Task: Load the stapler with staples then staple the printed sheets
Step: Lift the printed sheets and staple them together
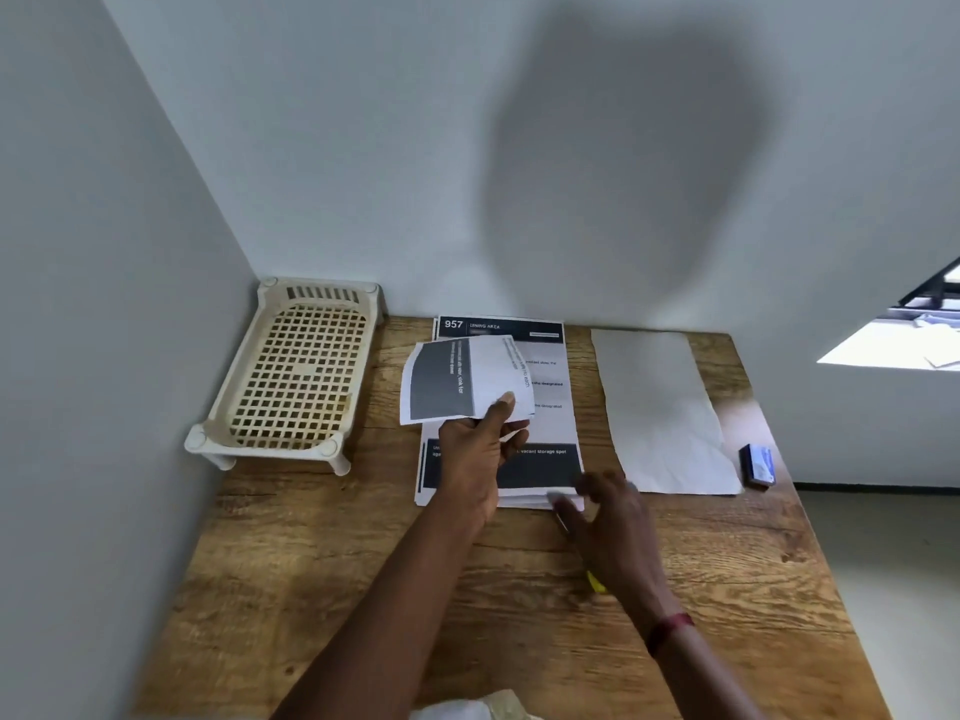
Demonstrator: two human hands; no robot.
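A stack of printed sheets (540,465) lies on the wooden table (322,563) against the wall. My left hand (480,452) pinches one printed sheet (457,379) by its lower edge and holds it curled above the stack. My right hand (613,522), blurred, hovers at the stack's near right corner with its fingers curled down. A yellow stapler (596,582) shows only as a small yellow end under the heel of that hand, and the hand seems to hold it. A small blue staple box (758,466) lies near the table's right edge.
A cream plastic lattice tray (291,376) on short legs stands in the back left corner. A blank white sheet (660,407) lies to the right of the stack. Grey walls close off the back and left. The table's right edge drops to the floor.
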